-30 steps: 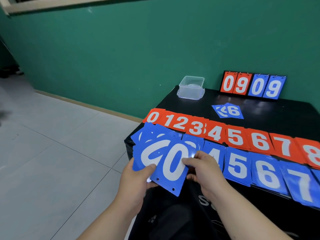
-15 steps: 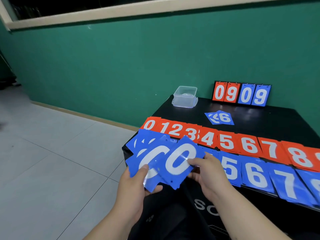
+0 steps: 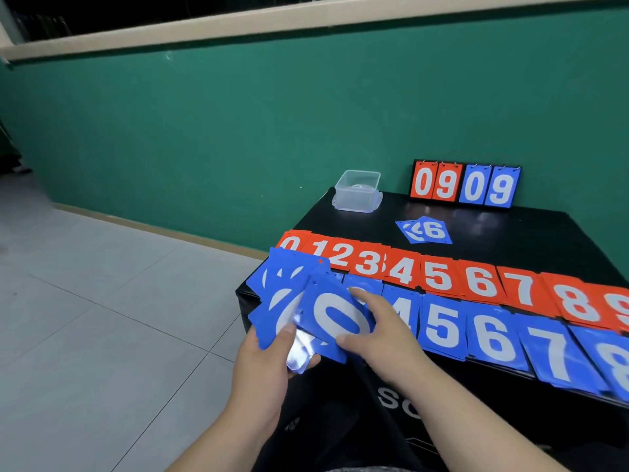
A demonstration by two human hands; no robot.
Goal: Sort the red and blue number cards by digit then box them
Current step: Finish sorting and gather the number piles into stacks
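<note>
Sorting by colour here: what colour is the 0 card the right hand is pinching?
Blue with a white digit, clearest in the head view.

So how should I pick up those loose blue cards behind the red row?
Probably pinch the loose blue cards at their near edge, coming in from the front over the red row. They lie flat on the black table and overlap, so slide a fingertip under that edge and take them together.

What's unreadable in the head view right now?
- Blue row digits left of 4: hidden by the right hand and the fanned blue cards in the left hand.
- Red 9, blue 8: cut off by the right edge.
- Clear box contents: too small.
- Loose blue pile: lower cards covered.
</note>
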